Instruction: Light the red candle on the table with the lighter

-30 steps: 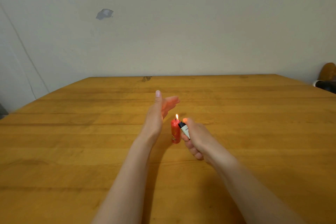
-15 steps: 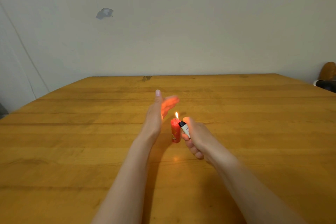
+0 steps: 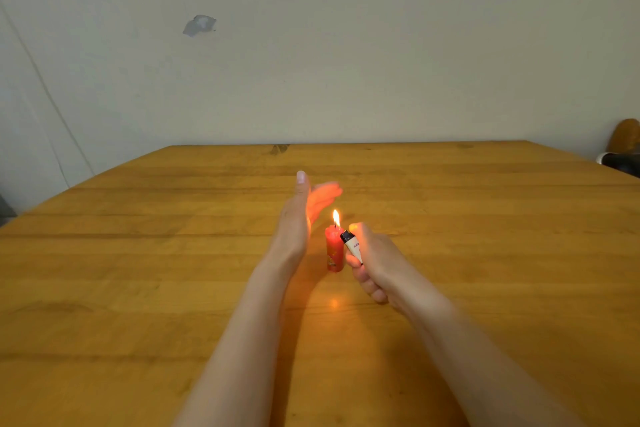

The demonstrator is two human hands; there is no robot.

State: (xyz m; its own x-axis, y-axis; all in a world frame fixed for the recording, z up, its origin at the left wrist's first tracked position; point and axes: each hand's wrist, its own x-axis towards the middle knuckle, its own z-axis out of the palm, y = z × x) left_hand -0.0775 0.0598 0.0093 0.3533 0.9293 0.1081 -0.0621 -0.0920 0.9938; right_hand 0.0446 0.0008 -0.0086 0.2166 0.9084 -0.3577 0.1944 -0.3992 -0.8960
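Observation:
A short red candle (image 3: 334, 250) stands upright near the middle of the wooden table (image 3: 138, 253), with a flame burning at its wick. My right hand (image 3: 375, 262) is closed around a white lighter (image 3: 353, 246) with a black top, held just right of the candle's upper end, thumb on top. My left hand (image 3: 298, 218) stands on edge just left of the candle, palm toward the flame, fingers extended and slightly curved behind it. It holds nothing and glows orange from the flame.
The table's far edge meets a plain pale wall (image 3: 346, 45) bearing a small grey patch (image 3: 199, 25). A dark object (image 3: 623, 163) and a brown shape sit at the far right edge. A thin cable runs down the wall at left.
The flame has grown taller and now sits on the candle's wick. The orange glow on my left palm and the table is stronger. Both hands have barely moved.

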